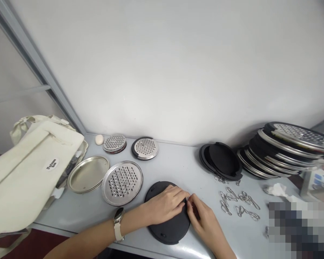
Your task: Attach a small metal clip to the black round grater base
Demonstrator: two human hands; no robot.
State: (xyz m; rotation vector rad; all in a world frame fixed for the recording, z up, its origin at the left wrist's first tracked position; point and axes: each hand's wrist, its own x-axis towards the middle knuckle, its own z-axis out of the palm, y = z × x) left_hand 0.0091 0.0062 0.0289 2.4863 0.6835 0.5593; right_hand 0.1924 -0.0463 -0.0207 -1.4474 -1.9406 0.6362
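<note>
A round black plastic disc with small slots lies flat on the table before me. My left hand is over it, its fingers bent and gripping near the right edge. At that edge my right hand pinches a small shiny metal wire piece, mostly hidden by the fingertips. Several bent wire pieces lie loose to the right. On the left are a round metal grater plate and a plain metal round plate.
Black round holders lie at the back right, beside tall stacks of grater plates. Smaller graters and a pale round object sit along the wall. A cream bag fills the left. White crumpled tissue lies right.
</note>
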